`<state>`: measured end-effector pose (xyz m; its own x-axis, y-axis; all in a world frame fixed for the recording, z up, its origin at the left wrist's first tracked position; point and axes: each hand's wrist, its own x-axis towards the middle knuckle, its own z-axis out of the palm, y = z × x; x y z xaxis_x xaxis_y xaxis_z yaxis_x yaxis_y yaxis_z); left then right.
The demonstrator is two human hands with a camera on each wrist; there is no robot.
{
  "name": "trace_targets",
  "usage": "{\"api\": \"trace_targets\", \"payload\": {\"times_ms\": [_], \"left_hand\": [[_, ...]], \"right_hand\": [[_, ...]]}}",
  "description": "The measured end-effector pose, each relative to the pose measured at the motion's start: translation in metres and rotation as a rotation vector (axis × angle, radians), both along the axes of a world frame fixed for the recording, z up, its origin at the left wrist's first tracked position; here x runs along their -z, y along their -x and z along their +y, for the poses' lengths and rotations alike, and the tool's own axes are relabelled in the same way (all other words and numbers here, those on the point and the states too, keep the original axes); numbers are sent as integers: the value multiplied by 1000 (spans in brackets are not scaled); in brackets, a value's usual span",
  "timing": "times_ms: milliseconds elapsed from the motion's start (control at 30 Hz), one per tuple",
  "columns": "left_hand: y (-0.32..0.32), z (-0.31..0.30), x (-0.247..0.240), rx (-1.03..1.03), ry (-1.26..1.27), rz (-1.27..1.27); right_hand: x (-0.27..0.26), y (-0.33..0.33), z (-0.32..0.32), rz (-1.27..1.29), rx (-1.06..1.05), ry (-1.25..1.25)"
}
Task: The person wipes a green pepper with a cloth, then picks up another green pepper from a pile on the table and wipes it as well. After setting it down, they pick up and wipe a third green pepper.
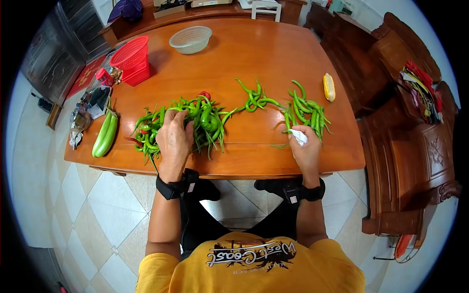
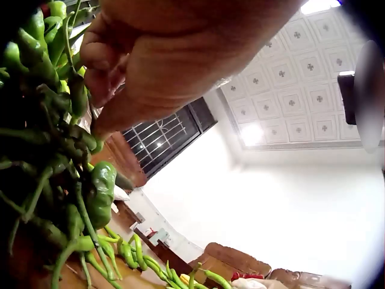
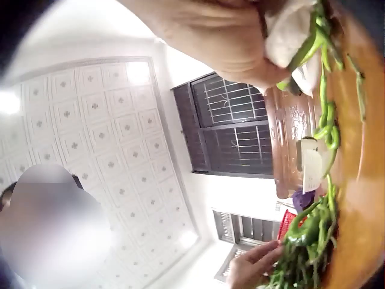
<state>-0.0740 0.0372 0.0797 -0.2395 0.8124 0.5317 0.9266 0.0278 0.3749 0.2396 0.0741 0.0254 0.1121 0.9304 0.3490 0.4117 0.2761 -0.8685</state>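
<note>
On the left part of the table, a heap of green peppers [image 1: 207, 122] has a few red ones among it. My left hand [image 1: 174, 136] reaches into this heap, with fingertips among the peppers and thumb apart from the fingers in the left wrist view. A crumpled white cloth or tissue [image 1: 299, 137] is gripped in my right hand [image 1: 308, 149]. The right wrist view shows a slim green pepper [image 3: 305, 51] at the thumb and fingertips, against the white wad. Beyond that hand lies a smaller group of long green peppers [image 1: 312, 115], roughly side by side.
Several loose peppers [image 1: 254, 100] lie between the two groups. A corn cob [image 1: 329, 88] is at the right, pale green eggplants [image 1: 105, 134] at the left. Red baskets [image 1: 134, 66] and a pale colander [image 1: 190, 40] stand farther back. Wooden seats [image 1: 400, 161] adjoin the table's right side.
</note>
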Motion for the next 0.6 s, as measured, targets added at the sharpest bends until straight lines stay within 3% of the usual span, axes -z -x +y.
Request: {"api": "trace_targets", "payload": {"times_ms": [100, 200, 300, 433, 600], "left_hand": [[-8, -3, 0, 7, -75, 6], [-23, -4, 3, 267, -155, -237], [-52, -11, -4, 505, -126, -307], [-78, -20, -12, 696, -95, -184], [-72, -22, 3, 703, -3, -195]], "right_hand": [[-13, -1, -6, 271, -80, 195], [-13, 0, -8, 455, -221, 257], [-24, 7, -17, 566, -423, 440], [-37, 18, -31, 496, -653, 606], [-34, 19, -33, 514, -581, 518]]}}
